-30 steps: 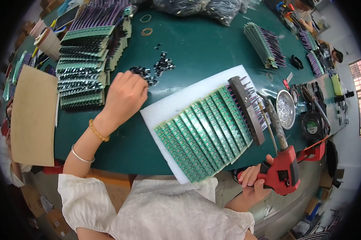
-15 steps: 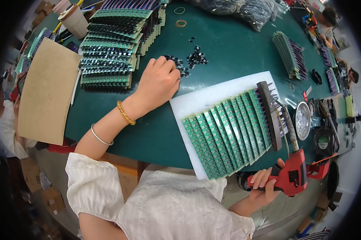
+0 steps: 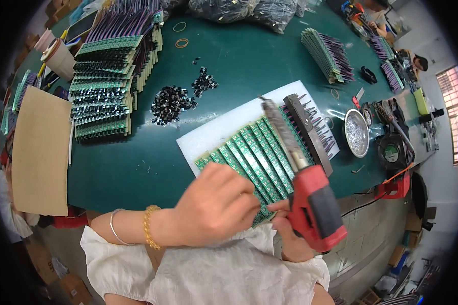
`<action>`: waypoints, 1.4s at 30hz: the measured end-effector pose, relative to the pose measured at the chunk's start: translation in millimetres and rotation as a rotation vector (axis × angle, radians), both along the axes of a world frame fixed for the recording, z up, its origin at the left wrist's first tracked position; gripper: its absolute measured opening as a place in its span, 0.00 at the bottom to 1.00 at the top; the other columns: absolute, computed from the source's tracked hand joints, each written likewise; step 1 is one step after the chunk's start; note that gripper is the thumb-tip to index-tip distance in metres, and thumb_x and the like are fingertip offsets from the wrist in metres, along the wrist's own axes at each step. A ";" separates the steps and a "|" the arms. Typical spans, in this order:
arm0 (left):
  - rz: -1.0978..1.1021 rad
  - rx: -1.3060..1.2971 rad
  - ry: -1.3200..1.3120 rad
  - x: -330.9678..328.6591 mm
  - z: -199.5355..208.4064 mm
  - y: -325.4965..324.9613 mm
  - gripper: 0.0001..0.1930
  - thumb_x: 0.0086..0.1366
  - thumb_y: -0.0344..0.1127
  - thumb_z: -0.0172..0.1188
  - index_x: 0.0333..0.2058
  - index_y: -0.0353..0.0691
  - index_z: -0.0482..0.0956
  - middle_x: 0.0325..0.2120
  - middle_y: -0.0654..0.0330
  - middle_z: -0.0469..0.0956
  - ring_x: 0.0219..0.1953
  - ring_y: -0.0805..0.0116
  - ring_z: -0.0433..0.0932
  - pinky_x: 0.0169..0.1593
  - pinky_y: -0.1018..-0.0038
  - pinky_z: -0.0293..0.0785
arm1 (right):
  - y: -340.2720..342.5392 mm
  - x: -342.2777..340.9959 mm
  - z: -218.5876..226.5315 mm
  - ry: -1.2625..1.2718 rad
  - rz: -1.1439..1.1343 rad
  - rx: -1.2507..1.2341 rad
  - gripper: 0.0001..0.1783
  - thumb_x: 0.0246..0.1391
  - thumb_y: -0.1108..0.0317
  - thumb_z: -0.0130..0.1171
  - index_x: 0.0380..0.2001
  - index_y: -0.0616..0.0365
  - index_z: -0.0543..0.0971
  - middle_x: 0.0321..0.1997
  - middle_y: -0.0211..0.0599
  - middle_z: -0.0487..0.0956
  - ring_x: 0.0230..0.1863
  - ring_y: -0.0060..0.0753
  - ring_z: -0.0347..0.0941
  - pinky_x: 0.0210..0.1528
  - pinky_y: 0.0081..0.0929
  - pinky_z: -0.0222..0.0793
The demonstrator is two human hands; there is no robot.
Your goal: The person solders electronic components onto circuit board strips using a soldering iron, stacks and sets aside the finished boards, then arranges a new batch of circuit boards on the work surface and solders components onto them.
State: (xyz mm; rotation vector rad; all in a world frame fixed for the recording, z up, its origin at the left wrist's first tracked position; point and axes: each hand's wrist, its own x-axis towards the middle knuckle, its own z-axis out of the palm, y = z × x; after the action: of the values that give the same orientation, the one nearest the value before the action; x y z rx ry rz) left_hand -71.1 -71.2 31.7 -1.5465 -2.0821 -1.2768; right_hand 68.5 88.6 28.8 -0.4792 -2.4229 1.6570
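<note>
My right hand (image 3: 290, 236) grips a red and black soldering gun (image 3: 318, 206), whose long metal front end points away from me over the boards. Beside it, my left hand (image 3: 216, 206) is closed above the near left part of a row of green circuit board strips (image 3: 254, 157). Its fingers are curled, and whatever they hold is hidden. The strips overlap side by side on a white foam sheet (image 3: 188, 142). A dark bar (image 3: 307, 129) lies across their right end, with wires sticking out beyond it. Farther off are small black components in a larger pile (image 3: 170, 104) and a smaller one (image 3: 204, 81).
Stacked wired boards (image 3: 107, 86) and a tan board (image 3: 41, 150) stand at the left, near a cup (image 3: 58, 58). To the right are a metal dish (image 3: 357, 133), another board bundle (image 3: 328, 56) and a red stand (image 3: 395, 185). Grey bags (image 3: 274, 12) lie at the back.
My left hand has come from the component pile back toward me, over the boards. My right hand has brought the soldering gun leftward across them. The view has shifted to the right.
</note>
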 end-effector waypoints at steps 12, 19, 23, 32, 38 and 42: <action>-0.053 -0.019 -0.134 15.0 -6.2 5.1 0.14 0.37 0.25 0.68 0.27 0.40 0.76 0.27 0.60 0.73 0.27 0.61 0.70 0.29 0.68 0.63 | -8.0 7.9 -25.2 -0.012 -0.124 0.209 0.24 0.44 0.68 0.72 0.45 0.62 0.76 0.34 0.35 0.81 0.31 0.27 0.78 0.36 0.21 0.73; 0.023 0.098 0.055 29.5 -23.6 12.0 0.14 0.41 0.28 0.66 0.30 0.37 0.77 0.28 0.60 0.74 0.29 0.62 0.71 0.33 0.68 0.67 | -19.6 -3.5 -21.3 0.328 -0.312 -0.037 0.31 0.45 0.85 0.56 0.55 0.70 0.63 0.46 0.44 0.74 0.28 0.25 0.69 0.26 0.21 0.67; 0.056 0.129 0.122 30.9 -25.2 9.3 0.14 0.41 0.29 0.63 0.31 0.35 0.77 0.27 0.59 0.74 0.29 0.62 0.72 0.34 0.67 0.69 | -23.3 -7.6 -23.4 0.356 -0.366 -0.183 0.31 0.43 0.83 0.58 0.54 0.70 0.63 0.49 0.47 0.71 0.27 0.24 0.69 0.24 0.19 0.65; 0.205 0.022 -0.003 0.3 -21.7 -30.1 0.14 0.41 0.23 0.65 0.31 0.37 0.78 0.27 0.57 0.77 0.24 0.63 0.73 0.27 0.70 0.71 | -10.0 7.1 -31.6 0.327 -0.218 -0.098 0.35 0.53 0.58 0.61 0.57 0.68 0.62 0.20 0.36 0.70 0.19 0.22 0.62 0.23 0.22 0.65; 0.426 -0.073 -0.348 -33.1 -54.8 -65.7 0.08 0.47 0.24 0.65 0.27 0.37 0.76 0.23 0.61 0.74 0.22 0.63 0.72 0.27 0.72 0.68 | 1.8 20.1 -43.7 0.299 0.021 -0.239 0.49 0.50 0.35 0.57 0.58 0.67 0.60 0.13 0.30 0.66 0.13 0.23 0.62 0.20 0.23 0.65; 0.419 -0.154 -0.273 -25.8 -65.5 -60.9 0.11 0.44 0.20 0.66 0.29 0.36 0.76 0.29 0.58 0.75 0.31 0.63 0.74 0.36 0.72 0.70 | 15.7 30.7 -59.0 0.244 0.350 -0.316 0.48 0.50 0.34 0.56 0.58 0.67 0.59 0.10 0.26 0.65 0.10 0.22 0.60 0.17 0.22 0.62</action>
State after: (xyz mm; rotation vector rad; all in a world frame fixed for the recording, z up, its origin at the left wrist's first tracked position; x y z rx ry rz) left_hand -96.9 -132.2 -33.8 -0.9455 -2.5513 -1.2448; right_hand 99.3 104.2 -30.2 0.1188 -2.1654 2.1114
